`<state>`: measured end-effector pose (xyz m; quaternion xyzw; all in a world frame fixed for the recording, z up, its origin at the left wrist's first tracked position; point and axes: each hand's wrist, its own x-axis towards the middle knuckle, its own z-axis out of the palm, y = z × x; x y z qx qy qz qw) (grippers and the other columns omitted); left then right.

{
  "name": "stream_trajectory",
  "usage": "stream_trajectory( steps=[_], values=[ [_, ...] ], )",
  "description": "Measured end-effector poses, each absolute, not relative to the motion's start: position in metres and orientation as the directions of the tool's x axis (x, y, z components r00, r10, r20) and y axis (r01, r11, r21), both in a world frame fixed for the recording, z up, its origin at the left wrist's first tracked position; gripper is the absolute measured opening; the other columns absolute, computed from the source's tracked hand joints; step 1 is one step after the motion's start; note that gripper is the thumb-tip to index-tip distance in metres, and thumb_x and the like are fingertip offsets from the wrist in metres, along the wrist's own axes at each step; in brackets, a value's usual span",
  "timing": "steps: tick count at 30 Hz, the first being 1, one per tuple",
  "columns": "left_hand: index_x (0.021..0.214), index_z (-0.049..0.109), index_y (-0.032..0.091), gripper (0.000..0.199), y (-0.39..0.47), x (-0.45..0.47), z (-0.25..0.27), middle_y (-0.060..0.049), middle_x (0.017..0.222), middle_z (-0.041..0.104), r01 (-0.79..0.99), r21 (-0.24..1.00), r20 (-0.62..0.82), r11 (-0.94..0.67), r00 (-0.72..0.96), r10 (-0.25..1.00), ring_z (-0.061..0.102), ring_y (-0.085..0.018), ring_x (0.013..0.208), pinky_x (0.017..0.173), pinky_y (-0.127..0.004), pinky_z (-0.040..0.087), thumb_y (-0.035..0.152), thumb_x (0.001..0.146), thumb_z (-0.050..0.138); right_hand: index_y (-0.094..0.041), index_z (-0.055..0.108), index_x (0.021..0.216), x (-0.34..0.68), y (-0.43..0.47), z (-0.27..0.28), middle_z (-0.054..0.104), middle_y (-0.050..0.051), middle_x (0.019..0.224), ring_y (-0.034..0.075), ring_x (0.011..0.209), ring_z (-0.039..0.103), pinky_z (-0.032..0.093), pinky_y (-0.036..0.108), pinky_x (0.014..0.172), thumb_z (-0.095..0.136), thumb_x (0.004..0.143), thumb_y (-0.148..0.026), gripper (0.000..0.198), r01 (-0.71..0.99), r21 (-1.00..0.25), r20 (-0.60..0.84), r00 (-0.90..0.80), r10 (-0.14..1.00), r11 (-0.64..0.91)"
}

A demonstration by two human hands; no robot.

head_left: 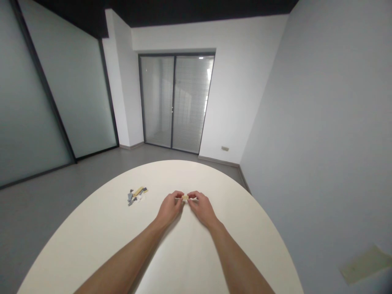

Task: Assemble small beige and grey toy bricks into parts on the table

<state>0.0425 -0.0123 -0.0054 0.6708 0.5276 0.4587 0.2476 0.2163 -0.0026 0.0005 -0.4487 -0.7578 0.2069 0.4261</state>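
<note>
A small tan building-brick piece (185, 197) is held between my two hands, just above or on the white round table (180, 171); I cannot tell whether it touches the top. My left hand (170, 208) pinches its left end, fingers closed. At the opposite end, my right hand (202, 207) has its thumb and fingertips closed on the same piece. Fingertips hide both ends of it. To the left of my hands lies a loose pile of small building pieces (138, 192) in tan, grey, dark and white.
Beyond the table's far edge is a grey floor (101, 163) and a glass door with blinds (176, 102). A white wall (321, 122) runs along the right. Frosted glass panels (70, 81) stand on the left.
</note>
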Motion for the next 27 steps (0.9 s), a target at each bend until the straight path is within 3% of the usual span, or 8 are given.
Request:
stream_trajectory(
  steps=[27],
  values=[
    [0.102,0.070,0.022,0.023,-0.0112,0.0412,-0.0093,-0.009,0.103,0.073,0.471,0.819,0.361,-0.329,0.023,0.932,0.067,-0.023,0.098,0.089,-0.035,0.051,0.031,0.084,0.060,-0.023,0.068,0.103,0.2163,-0.0010,-0.0011,0.070,0.004,0.099,0.019,0.095,0.063,0.048,0.034,0.089,0.060,0.087,-0.024,0.018,0.493,-0.691,0.476,-0.241,0.846,0.529]
  ],
)
